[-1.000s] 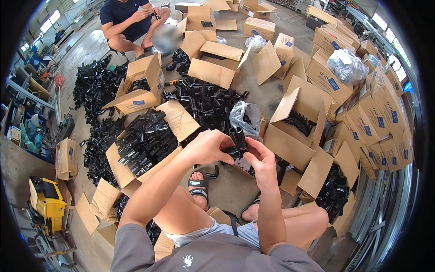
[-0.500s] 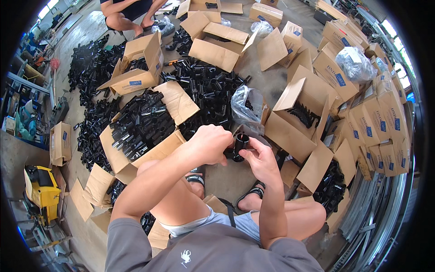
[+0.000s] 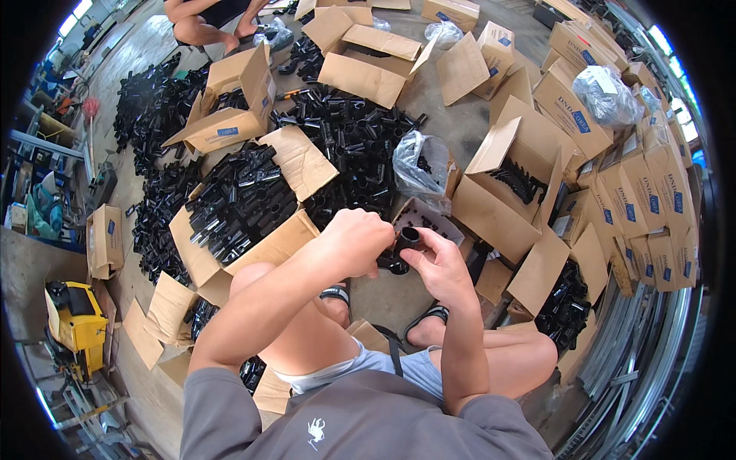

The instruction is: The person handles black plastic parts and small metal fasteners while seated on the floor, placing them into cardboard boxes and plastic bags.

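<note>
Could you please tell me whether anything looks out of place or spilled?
Loose black parts lie in jumbled heaps on the floor beside the open, filled box, looking spilled, though possibly put there deliberately; no damage shows.

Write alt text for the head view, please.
A bare right hand holds a shiny black tubular part, the bare left hand close beside it. Around them, open brown cardboard boxes and heaps of black parts crowd a concrete floor.
</note>
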Available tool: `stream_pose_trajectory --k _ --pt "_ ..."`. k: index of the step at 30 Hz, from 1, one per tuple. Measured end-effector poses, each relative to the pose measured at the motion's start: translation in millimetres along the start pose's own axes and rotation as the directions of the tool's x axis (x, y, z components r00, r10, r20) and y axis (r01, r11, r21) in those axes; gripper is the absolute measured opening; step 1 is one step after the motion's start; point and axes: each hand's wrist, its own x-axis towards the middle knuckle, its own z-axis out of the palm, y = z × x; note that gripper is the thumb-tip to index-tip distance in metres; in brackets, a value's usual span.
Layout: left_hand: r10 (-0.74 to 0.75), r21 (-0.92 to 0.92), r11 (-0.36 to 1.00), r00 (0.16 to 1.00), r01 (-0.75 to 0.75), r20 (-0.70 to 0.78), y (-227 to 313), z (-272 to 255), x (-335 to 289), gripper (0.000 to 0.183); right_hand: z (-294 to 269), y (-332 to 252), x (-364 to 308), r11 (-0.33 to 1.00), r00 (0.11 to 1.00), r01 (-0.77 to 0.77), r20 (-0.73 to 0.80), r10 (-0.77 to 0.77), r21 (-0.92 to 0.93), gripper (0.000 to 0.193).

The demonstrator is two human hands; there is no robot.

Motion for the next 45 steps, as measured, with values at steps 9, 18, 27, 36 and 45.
stream_pose_trajectory --k 9,18,27,36,45 --pt "-0.319 -0.982 0.101 0.929 -0.161 -0.185 6.7 -13.1 5.1 0.049 0.3 -9.6 17.1 0.748 0.914 0.267 -0.406 0.003 0.608 0.033" --pt "-0.368 -0.916 -0.051 0.860 -0.398 -0.353 22.8 -10.6 18.9 0.034 18.8 -31.5 25.7 0.626 0.901 0.330 -0.434 0.016 0.707 0.032" --pt "-0.403 -0.876 -0.001 0.802 -0.482 -0.441 22.5 -20.8 14.0 0.027 16.2 -29.6 31.1 0.663 0.918 0.305 -0.397 -0.012 0.683 0.035" --pt "-0.480 -0.892 0.034 0.776 -0.450 -0.409 -2.5 -28.6 1.8 0.041 -38.9 -1.0 65.2 0.733 0.874 0.282 -0.480 0.069 0.619 0.043" --pt "-0.572 -0.855 0.272 0.640 -0.442 -0.513 -15.2 -46.7 -10.1 0.041 -111.4 162.7 180.8 0.961 0.770 -0.268 -0.615 0.171 -0.069 0.024"
